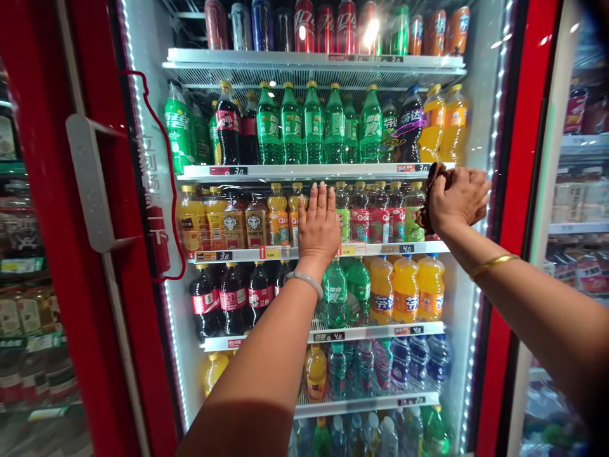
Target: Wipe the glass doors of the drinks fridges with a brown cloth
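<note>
A tall drinks cooler with a red frame (516,209) stands in front of me, its shelves of bottles and cans showing through the glass door. Flat against the glass, fingers stretched upward, my left hand (318,225) covers part of the middle shelf's row. My right hand (459,195) is closed round a crumpled dark brown cloth (432,197) near the door's right side, level with the middle shelves. Part of the cloth is hidden behind the fingers.
A grey vertical handle (92,184) juts out from the door's left side. Green bottles (311,124) line an upper shelf, and cans (304,25) stand on top. More stocked shelves (583,184) appear at the right, and blurred ones at the left.
</note>
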`<state>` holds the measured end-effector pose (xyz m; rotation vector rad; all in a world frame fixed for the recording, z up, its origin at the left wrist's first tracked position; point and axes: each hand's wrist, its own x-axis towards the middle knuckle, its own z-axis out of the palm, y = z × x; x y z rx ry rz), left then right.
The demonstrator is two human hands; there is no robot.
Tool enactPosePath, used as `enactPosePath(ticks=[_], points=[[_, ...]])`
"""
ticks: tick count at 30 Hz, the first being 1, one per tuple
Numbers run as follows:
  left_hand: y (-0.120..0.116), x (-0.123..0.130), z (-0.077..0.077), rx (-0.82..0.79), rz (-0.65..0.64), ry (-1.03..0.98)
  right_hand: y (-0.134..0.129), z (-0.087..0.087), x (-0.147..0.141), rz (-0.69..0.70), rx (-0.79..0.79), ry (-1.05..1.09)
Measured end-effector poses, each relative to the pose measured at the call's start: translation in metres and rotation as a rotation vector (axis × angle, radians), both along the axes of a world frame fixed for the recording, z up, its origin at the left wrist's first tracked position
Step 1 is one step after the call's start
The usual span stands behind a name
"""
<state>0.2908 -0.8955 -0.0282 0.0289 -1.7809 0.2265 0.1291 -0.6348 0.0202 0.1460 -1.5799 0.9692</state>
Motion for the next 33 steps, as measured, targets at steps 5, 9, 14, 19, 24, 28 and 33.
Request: enactPosePath(ticks=[5, 9, 14, 19, 24, 28, 33], points=[[0.002, 0.001, -0.001, -0.001, 0.029, -0.001, -0.039, -0.002, 0.027, 0.028, 0.129, 0.066], [0.002, 0.002, -0.001, -0.003, 0.063, -0.014, -0.044, -0.062, 0.042, 0.032, 0.493, 0.297], [0.002, 0.002, -0.001, -0.018, 0.080, 0.001, -0.032, -0.087, 0.043, 0.066, 0.708, 0.421], [0.002, 0.001, -0.002, -0.009, 0.071, 0.008, -0.084, -0.016, 0.065, 0.006, 0.338, 0.237], [0.002, 0.001, -0.003, -0.026, 0.088, 0.018, -0.136, -0.015, 0.092, 0.015, 0.515, 0.413], [0.002, 0.003, -0.003, -0.022, 0.119, -0.004, -0.125, -0.064, 0.092, 0.037, 0.653, 0.550], [0.004, 0.008, -0.002, -0.023, 0.125, -0.044, -0.107, -0.048, 0.085, 0.062, 0.735, 0.499]])
